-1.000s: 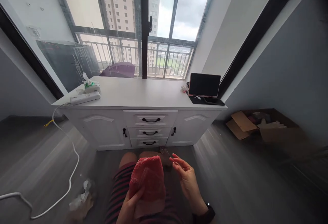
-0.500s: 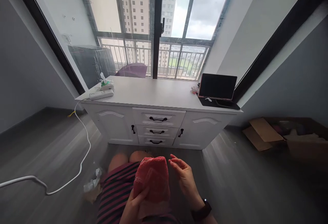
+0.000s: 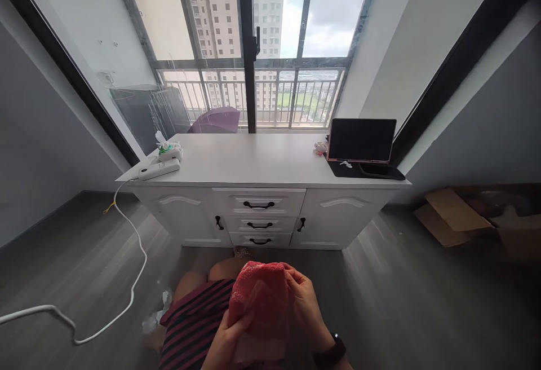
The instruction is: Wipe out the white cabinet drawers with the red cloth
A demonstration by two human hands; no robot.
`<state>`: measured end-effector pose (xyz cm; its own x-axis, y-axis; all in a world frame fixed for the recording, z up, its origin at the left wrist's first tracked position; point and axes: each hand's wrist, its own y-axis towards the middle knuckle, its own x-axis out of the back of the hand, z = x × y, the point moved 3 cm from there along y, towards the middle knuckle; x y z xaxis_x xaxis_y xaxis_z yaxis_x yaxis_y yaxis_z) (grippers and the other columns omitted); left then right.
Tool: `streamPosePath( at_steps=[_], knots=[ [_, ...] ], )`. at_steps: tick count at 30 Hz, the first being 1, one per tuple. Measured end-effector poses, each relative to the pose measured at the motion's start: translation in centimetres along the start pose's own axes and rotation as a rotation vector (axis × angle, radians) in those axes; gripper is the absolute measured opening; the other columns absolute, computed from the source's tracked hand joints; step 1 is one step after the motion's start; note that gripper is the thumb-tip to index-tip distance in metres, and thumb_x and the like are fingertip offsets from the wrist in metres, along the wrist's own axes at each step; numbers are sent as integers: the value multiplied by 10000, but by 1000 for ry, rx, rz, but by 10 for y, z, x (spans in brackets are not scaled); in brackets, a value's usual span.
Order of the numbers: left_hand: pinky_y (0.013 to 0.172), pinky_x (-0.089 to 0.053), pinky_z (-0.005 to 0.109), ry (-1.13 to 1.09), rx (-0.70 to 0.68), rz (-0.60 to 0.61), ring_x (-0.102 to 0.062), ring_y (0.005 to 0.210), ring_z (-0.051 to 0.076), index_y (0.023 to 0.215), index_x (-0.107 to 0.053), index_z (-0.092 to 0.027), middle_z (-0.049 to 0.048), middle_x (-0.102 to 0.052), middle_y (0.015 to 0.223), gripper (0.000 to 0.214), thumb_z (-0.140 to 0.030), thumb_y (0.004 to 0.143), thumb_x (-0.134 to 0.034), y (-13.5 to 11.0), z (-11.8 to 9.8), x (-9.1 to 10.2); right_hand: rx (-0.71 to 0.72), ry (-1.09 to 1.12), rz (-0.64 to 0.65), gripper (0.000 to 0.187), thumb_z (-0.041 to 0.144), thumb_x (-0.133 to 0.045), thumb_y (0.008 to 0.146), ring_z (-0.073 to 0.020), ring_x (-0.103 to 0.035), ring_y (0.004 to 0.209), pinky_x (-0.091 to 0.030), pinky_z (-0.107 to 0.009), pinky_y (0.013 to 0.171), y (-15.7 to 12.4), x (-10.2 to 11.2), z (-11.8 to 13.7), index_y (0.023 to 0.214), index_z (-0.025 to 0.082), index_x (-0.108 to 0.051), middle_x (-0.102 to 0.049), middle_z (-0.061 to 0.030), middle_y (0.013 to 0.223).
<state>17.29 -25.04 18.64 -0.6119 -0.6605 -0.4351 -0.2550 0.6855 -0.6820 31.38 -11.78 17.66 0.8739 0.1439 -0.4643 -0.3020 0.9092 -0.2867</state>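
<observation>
A folded red towel (image 3: 261, 302) rests over my lap at the bottom centre. My left hand (image 3: 230, 339) grips its lower left edge from beneath. My right hand (image 3: 305, 309), with a dark watch on the wrist, presses against the towel's right edge, fingers curled onto the cloth. I sit in a striped garment (image 3: 192, 327), knees toward a white cabinet.
A white cabinet (image 3: 262, 189) with drawers stands ahead under a window. On it sit a tablet (image 3: 361, 140), a power strip (image 3: 158, 169) and a tissue pack (image 3: 167, 149). A white cable (image 3: 127, 257) trails over the floor at left. Crumpled paper (image 3: 154, 319) lies beside my leg. Open cardboard box (image 3: 456, 217) at right.
My right hand has moved left from open air onto the towel's right edge and closed on it. The view has shifted slightly.
</observation>
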Motion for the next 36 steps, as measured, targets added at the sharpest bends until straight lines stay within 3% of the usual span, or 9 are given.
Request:
streamPosePath(
  at_steps=[8,13,15,18,21,25,27,31,36],
  knots=[
    [920,-521,443,-16,34,35,-678,1077,378,1041,-707,-157,134,-758,1032,540,-326,561,-889,7,-8,-33,38,37,-17,398,512,-878,594,-235,-644,852,-508,-314,717,16,14,12,545,160,-700,-731,-117,994],
    [968,-492,464,-21,44,111,-661,1110,395,1016,-734,-154,135,-768,975,518,-337,557,-893,27,-10,-48,-48,121,25,380,505,-849,662,-216,-650,798,-504,-320,738,23,22,16,856,182,-800,-748,-95,923],
    [982,-487,478,-28,55,130,-646,1140,399,1033,-736,-167,134,-769,995,531,-349,560,-895,35,-13,-53,-69,143,33,413,554,-808,698,-224,-660,799,-509,-331,767,27,20,17,863,176,-800,-753,-95,868],
    [1023,-466,475,-37,29,147,-642,1152,397,1020,-743,-148,149,-765,1037,535,-361,556,-902,43,-21,-60,-116,184,23,508,666,-738,709,-246,-680,806,-523,-356,795,35,11,17,803,170,-794,-755,-95,816],
    [1037,-461,475,37,-36,127,-649,1138,399,984,-752,-143,161,-759,1071,522,-373,544,-911,49,-28,-61,-191,236,109,585,730,-688,709,-270,-697,848,-533,-391,814,39,-8,19,873,176,-784,-764,-100,887],
    [1053,-450,492,187,-167,152,-634,1158,397,1047,-739,-167,155,-743,1131,550,-401,576,-897,60,-31,-52,-175,151,238,503,541,-792,720,-266,-695,974,-519,-370,868,40,-30,25,1066,179,-740,-748,-105,1085],
    [1077,-428,494,271,-246,216,-612,1188,396,1088,-722,-161,158,-724,1169,578,-421,598,-884,67,-33,-50,-198,84,258,491,468,-845,683,-259,-697,979,-515,-343,864,41,-33,25,1062,175,-737,-747,-104,1092],
    [1099,-407,481,429,-338,295,-560,1251,387,1186,-677,-159,154,-676,1252,645,-421,628,-867,75,-52,-54,-255,66,178,482,474,-861,654,-237,-707,880,-521,-320,803,45,-20,23,998,155,-750,-765,-97,978],
    [1095,-409,447,424,-314,465,-530,1296,338,1259,-636,-208,119,-636,1343,569,-379,741,-794,77,-75,-75,-132,59,-4,523,498,-870,621,-226,-688,851,-523,-328,791,42,-3,34,1002,162,-745,-761,-81,976]
  ],
)
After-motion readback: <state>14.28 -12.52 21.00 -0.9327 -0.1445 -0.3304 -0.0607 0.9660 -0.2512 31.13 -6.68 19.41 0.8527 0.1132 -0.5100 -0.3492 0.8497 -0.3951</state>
